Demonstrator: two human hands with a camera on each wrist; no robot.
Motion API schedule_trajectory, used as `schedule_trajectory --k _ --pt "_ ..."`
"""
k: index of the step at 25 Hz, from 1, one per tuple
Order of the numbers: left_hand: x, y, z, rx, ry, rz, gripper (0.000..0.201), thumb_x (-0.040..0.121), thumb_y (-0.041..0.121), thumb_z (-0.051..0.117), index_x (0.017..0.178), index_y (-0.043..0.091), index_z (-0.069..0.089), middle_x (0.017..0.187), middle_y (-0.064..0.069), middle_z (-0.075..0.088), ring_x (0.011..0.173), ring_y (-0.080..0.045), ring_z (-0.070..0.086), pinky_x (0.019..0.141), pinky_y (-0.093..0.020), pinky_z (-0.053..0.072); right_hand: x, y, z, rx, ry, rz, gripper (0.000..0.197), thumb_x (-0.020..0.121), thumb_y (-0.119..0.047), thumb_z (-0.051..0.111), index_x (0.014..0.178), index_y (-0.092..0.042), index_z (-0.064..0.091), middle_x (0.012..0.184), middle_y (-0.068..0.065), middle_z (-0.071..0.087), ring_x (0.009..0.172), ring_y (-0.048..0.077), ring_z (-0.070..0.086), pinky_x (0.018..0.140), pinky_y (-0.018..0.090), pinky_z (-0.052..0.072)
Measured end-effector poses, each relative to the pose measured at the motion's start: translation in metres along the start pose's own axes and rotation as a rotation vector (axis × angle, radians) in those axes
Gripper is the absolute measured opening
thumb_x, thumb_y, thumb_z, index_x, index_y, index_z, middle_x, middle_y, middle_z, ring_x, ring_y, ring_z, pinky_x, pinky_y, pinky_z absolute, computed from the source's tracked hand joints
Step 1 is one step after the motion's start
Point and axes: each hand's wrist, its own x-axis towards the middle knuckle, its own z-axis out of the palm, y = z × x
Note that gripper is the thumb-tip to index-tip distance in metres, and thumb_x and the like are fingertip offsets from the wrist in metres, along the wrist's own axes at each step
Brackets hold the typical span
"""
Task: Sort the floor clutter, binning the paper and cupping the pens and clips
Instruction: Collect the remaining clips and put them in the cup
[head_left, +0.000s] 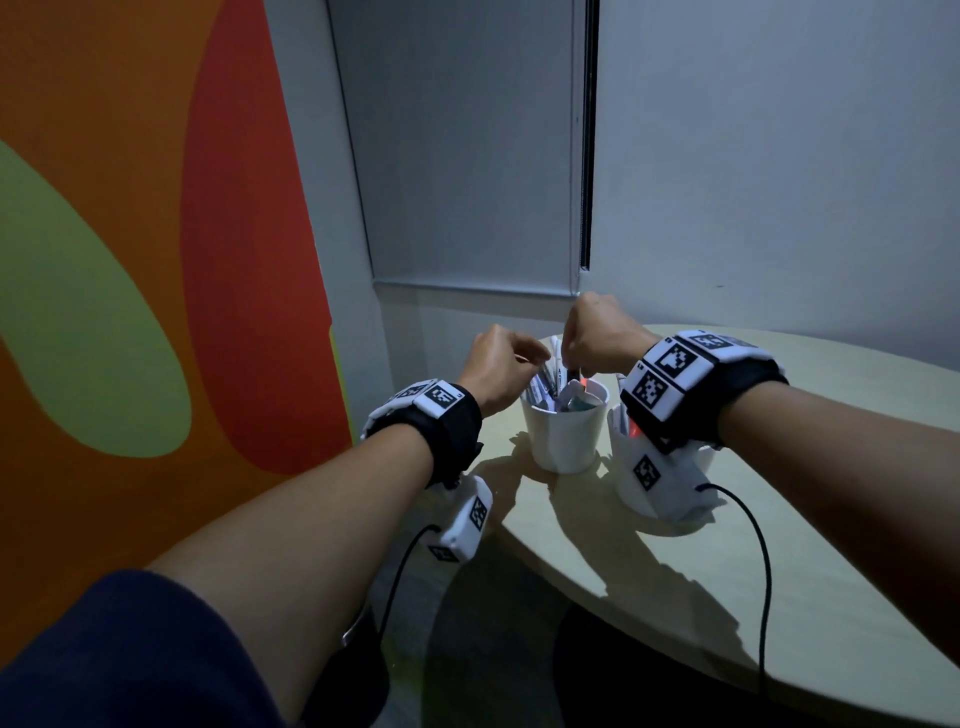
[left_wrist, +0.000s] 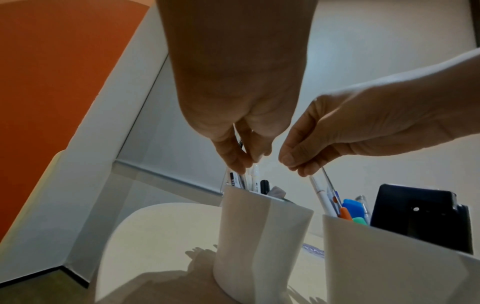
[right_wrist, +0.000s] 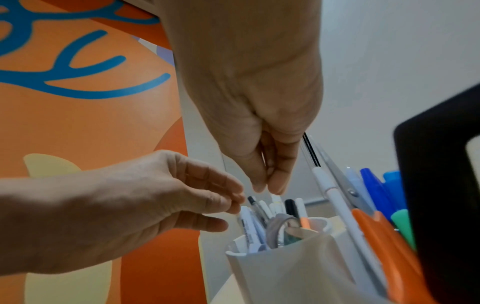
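Note:
A white cup (head_left: 563, 441) full of pens stands on the round table (head_left: 727, 571). Both hands hover right over its mouth. My left hand (right_wrist: 236, 205) comes in from the left, and its thumb and fingers pinch the top of a clear pen (left_wrist: 240, 181) standing in the cup (left_wrist: 259, 236). My right hand (right_wrist: 267, 188) points straight down, and its fingertips are pressed together at the top of a white pen (right_wrist: 276, 199). A roll of tape (right_wrist: 280, 226) also sits in that cup.
A second white cup (left_wrist: 389, 267) stands close to the right of the first, with a long white pen (right_wrist: 335, 197), orange-handled scissors (right_wrist: 376, 236) and blue and green markers (right_wrist: 371, 185) in it. Walls close in behind and to the left. Cables hang from both wrists.

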Motion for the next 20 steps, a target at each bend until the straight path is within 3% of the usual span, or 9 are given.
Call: schedule_trajectory --k 3,5,8,10,15,18,20 --pt "-0.016 -0.004 -0.026 -0.100 0.080 -0.011 0.017 0.086 -0.003 0.062 0.095 0.003 0.075 0.087 -0.013 0.075 0.076 -0.022 0.072 0.069 -0.036 0.063 -0.008 -0.033 0.005 0.071 0.014 -0.068 0.009 0.078 0.001 0.073 0.085 0.006 0.074 0.077 0.022 0.070 0.066 0.030 0.069 0.060 0.036 0.060" --pt "-0.036 -0.016 -0.053 -0.100 0.107 -0.040 0.016 0.088 -0.003 0.060 0.097 0.000 0.073 0.088 -0.018 0.073 0.073 -0.021 0.070 0.065 -0.031 0.062 -0.015 -0.059 0.020 0.147 -0.018 -0.084 0.009 0.080 -0.002 0.073 0.085 0.006 0.073 0.075 0.020 0.070 0.060 0.026 0.071 0.059 0.036 0.062" --pt "-0.074 -0.047 -0.091 -0.048 0.090 -0.115 0.013 0.090 0.001 0.061 0.098 -0.001 0.072 0.088 -0.019 0.073 0.075 -0.022 0.070 0.067 -0.033 0.062 -0.029 -0.097 0.062 0.210 -0.089 -0.093 0.016 0.082 -0.007 0.072 0.092 0.005 0.070 0.086 0.022 0.071 0.072 0.030 0.074 0.068 0.043 0.063" --pt "-0.105 -0.081 -0.110 0.022 0.060 -0.183 0.011 0.090 0.003 0.064 0.096 -0.001 0.072 0.087 -0.019 0.074 0.070 -0.019 0.069 0.059 -0.029 0.060 -0.047 -0.127 0.108 0.205 -0.176 -0.121 0.026 0.081 -0.016 0.073 0.096 0.003 0.067 0.095 0.022 0.069 0.084 0.033 0.071 0.076 0.044 0.061" --pt "-0.192 -0.225 -0.092 0.147 -0.147 -0.402 0.011 0.089 0.003 0.064 0.093 0.006 0.074 0.088 -0.010 0.075 0.073 -0.017 0.072 0.059 -0.027 0.060 -0.100 -0.153 0.277 0.157 -0.522 -0.153 0.021 0.082 -0.022 0.070 0.089 -0.003 0.061 0.095 0.022 0.069 0.088 0.033 0.070 0.081 0.047 0.059" --pt "-0.260 -0.332 -0.043 0.075 -0.263 -0.600 0.011 0.088 0.004 0.064 0.091 0.009 0.073 0.086 -0.014 0.074 0.071 -0.018 0.070 0.062 -0.028 0.058 -0.129 -0.116 0.405 0.122 -0.814 -0.085 0.019 0.081 -0.016 0.073 0.067 -0.007 0.065 0.062 0.007 0.071 0.059 0.019 0.068 0.063 0.036 0.059" --pt "-0.317 -0.408 0.003 0.001 -0.357 -0.778 0.011 0.089 0.004 0.063 0.096 0.007 0.071 0.089 -0.016 0.074 0.075 -0.022 0.069 0.065 -0.032 0.060 -0.158 -0.077 0.498 0.107 -0.995 0.003 0.014 0.081 -0.011 0.073 0.074 0.002 0.072 0.067 0.015 0.073 0.062 0.026 0.072 0.068 0.044 0.062"
